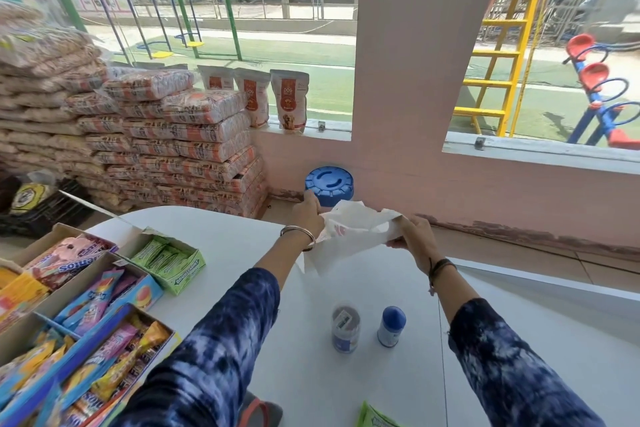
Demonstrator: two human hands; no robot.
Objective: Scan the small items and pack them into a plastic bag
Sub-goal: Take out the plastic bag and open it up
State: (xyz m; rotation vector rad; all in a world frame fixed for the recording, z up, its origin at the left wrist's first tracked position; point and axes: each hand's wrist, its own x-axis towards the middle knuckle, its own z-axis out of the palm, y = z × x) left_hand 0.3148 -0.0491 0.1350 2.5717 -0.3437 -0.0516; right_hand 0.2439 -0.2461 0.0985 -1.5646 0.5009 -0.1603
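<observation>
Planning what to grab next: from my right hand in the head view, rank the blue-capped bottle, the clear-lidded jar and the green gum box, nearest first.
From the right hand:
1. Blue-capped bottle, just below it.
2. Clear-lidded jar, left of the bottle.
3. Green gum box, far left.

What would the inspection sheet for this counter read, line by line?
Surface: white counter, mostly bare.
Job's things: white plastic bag held up; clear-lidded jar and blue-capped bottle standing apart, unpacked.
Clutter: candy boxes, open green gum box.
Grippers: left hand and right hand each grip a bag edge.
Cables: nothing seen.
Surroundings: stacked sacks, blue lid, windows onto playground.
</observation>
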